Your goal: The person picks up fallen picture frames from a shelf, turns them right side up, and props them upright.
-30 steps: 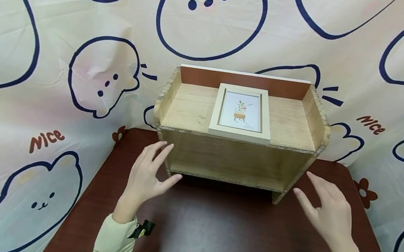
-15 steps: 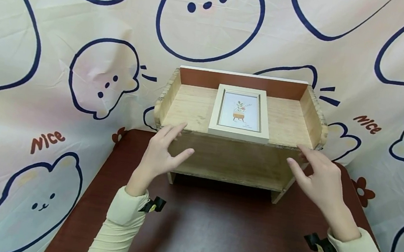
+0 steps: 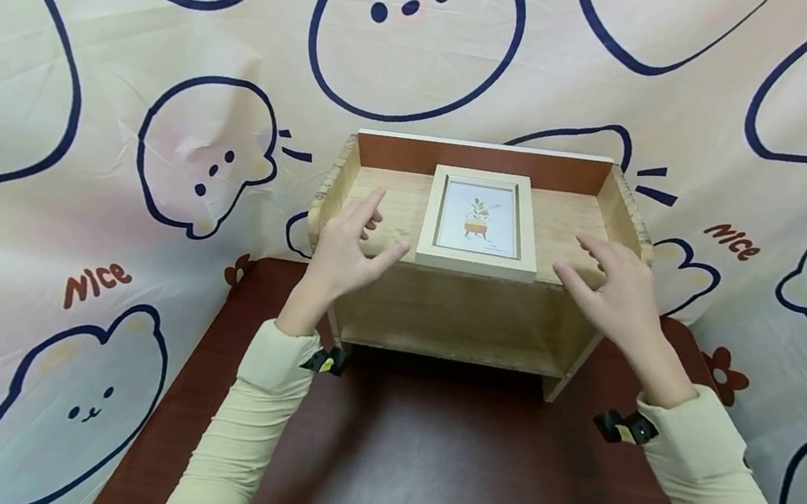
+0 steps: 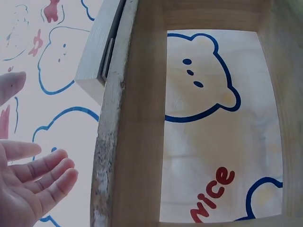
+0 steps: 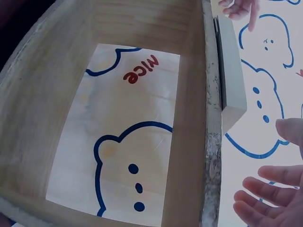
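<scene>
A cream picture frame [image 3: 476,263] with a potted-plant print lies on the top board of a small wooden shelf [image 3: 456,319]. My left hand [image 3: 344,253] hovers to its left, fingers spread and apart from it. On the other side my right hand [image 3: 614,290] is held over the shelf's right part, thumb towards the frame with a gap between. In the left wrist view the left hand [image 4: 35,184] is empty, and the picture frame [image 4: 97,52] shows edge-on. The right wrist view has the right hand [image 5: 272,189] empty too, near the frame's side [image 5: 232,71].
The shelf stands on a dark red-brown table [image 3: 437,475], against a cloth [image 3: 136,26] printed with cartoon bears. A brown strip [image 3: 400,153] backs its top level. Side panels [image 3: 634,205] rise at both ends.
Both hands have moved forward and inward, from in front of the shelf to above its top board beside the picture frame. The frame and shelf have stayed in place.
</scene>
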Demonstrator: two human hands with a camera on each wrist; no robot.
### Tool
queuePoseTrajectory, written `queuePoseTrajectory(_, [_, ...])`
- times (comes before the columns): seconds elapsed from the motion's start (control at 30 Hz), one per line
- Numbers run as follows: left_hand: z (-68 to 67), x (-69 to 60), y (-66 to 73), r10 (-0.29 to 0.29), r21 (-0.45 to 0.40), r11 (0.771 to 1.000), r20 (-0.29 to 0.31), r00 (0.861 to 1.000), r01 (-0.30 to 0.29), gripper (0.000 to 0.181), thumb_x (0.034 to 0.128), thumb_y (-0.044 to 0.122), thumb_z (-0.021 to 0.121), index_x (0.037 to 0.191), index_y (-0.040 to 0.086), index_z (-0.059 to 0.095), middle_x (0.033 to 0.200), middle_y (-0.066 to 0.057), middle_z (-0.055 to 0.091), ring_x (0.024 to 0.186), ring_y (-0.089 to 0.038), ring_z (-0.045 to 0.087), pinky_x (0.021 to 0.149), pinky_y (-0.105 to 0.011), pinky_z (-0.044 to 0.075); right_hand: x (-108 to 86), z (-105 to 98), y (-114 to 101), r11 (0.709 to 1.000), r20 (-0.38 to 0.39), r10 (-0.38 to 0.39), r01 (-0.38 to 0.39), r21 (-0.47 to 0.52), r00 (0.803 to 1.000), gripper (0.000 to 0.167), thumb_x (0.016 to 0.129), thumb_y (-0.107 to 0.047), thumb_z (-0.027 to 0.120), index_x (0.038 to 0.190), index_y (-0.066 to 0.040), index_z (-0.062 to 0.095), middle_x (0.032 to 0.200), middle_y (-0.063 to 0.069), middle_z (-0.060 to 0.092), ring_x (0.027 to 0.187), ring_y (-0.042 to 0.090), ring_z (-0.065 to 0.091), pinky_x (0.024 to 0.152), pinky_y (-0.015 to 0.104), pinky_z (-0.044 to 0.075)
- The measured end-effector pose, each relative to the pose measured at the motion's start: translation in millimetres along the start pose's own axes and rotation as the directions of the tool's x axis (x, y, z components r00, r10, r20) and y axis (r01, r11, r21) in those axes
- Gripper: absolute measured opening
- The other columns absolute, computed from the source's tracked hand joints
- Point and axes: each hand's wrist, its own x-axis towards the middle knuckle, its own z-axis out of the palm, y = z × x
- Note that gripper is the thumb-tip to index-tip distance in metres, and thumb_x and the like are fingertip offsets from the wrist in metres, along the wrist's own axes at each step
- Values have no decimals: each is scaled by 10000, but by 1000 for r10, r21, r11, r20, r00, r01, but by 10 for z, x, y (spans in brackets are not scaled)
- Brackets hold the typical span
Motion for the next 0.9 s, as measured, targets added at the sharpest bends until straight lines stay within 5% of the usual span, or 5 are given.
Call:
queuePoseTrajectory(0.17, [27,174,43,-110,36,994,101,989,107,706,786,388,659,1337,14,423,1071,-170,567,929,-254,538,762,-380,451,166,16,-28,997,75,72,-73,2,995,524,847,-318,613,1211,49,533,1199,254,532,1095,416,476,903,559,340])
queuePoseTrajectory(0.5, [159,468,130,-278,80,961,264,924,266,731,819,445,602,1377,33,368,1267,-156,494,1057,-271,520,870,-396,432,483,68,-59,985,190,170,-169,-21,967,544,857,-354,587,1228,40,524,1075,240,577,895,356,568,741,483,441])
queuePoseTrajectory(0.77, [276,704,138,-346,118,938,309,886,325,672,845,409,578,1359,19,389,1222,-187,520,1101,-284,499,901,-389,411,712,80,-53,946,384,295,-323,7,875,692,862,-475,531,1312,41,435,1065,243,565,919,329,536,751,435,426])
queuePoseTrajectory(0.9, [306,830,135,-417,174,909,342,842,379,671,851,416,567,1348,3,391,1213,-168,526,1112,-263,490,906,-375,411,802,111,-52,909,447,347,-412,55,825,715,860,-468,544,1341,39,393,1103,232,540,775,238,572,655,322,468])
